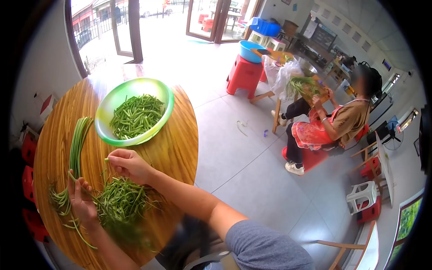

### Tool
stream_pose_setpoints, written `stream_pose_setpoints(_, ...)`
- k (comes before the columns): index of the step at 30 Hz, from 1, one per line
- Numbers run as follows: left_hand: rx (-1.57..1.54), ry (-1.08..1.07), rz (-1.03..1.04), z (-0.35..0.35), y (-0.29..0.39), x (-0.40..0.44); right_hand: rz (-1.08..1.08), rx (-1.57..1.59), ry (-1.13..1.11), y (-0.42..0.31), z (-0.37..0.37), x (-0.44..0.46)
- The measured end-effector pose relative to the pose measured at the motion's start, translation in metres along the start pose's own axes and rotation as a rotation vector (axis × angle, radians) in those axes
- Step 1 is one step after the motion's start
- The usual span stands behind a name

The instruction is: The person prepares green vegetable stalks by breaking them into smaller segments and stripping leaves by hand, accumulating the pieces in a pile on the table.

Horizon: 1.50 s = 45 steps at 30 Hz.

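Observation:
My left hand (84, 202) is closed round a long green garlic scape (74, 177), low over the table's left side. My right hand (129, 165) pinches a short green piece of scape (106, 160) between thumb and fingertips, just below the bowl. A green and white bowl (102, 121) holds many short cut scape pieces (137, 117). To the left lies a bundle of long whole scapes (80, 141), its lower ends curling beside my left hand. A heap of thin scape tips (119, 202) rests on the wood between and below my hands.
The round wooden table (180, 135) bears all this. At right a person in a red apron (310, 132) sits handling greens (302, 85) at another table. A red stool (245, 74) carries a blue basin (250, 50). Some scraps (243, 128) lie on the tiled floor.

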<state>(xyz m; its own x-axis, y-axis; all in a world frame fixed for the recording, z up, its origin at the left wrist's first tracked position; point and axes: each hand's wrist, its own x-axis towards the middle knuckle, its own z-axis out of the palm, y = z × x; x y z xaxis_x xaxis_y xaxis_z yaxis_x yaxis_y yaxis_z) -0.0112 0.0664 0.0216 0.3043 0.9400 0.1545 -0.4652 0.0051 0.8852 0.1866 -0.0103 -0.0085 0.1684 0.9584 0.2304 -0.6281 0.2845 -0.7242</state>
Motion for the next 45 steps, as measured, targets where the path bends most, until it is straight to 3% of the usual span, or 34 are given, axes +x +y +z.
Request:
stream_pose_setpoints(4,0.034,-0.211,-0.069,0.011,0.005,-0.011,-0.121,-0.287,0.100,0.003,0.003,0.002)
stream_pose_setpoints(12,0.185,-0.151,-0.227,0.028,-0.016,-0.015,-0.447,-0.889,0.391,0.018,0.003,0.001)
stream_pose_setpoints(16,0.253,-0.196,-0.163,0.021,-0.021,-0.023,-0.410,-0.731,0.335,0.017,0.003,-0.002)
stream_pose_setpoints(18,0.216,-0.209,-0.155,0.014,-0.024,-0.029,-0.444,-0.919,0.442,0.025,0.001,0.001)
stream_pose_setpoints(21,0.193,-0.197,-0.199,0.004,-0.030,-0.040,-0.288,-0.842,0.284,0.018,0.000,-0.004)
stream_pose_setpoints(24,0.305,-0.163,-0.227,0.002,-0.030,-0.046,-0.337,-1.045,0.298,0.032,-0.006,0.002)
stream_pose_setpoints(27,0.318,-0.159,-0.174,0.001,-0.031,-0.047,-0.526,-1.109,0.286,0.042,-0.010,0.002)
stream_pose_setpoints(33,0.228,-0.140,-0.105,0.001,-0.023,-0.050,-0.579,-1.056,0.297,0.044,-0.010,0.005)
stream_pose_setpoints(39,0.141,-0.057,-0.035,-0.013,-0.010,-0.044,-0.470,-0.940,0.309,0.034,-0.003,0.003)
stream_pose_setpoints(41,0.193,-0.051,0.011,-0.023,-0.010,-0.041,-0.578,-0.975,0.289,0.034,-0.004,0.003)
stream_pose_setpoints(43,0.235,-0.055,0.057,-0.023,-0.006,-0.041,-0.461,-0.791,0.316,0.023,0.002,0.001)
stream_pose_setpoints(45,0.266,-0.067,0.105,-0.012,0.001,-0.044,-0.122,-0.386,0.373,0.006,0.008,0.000)
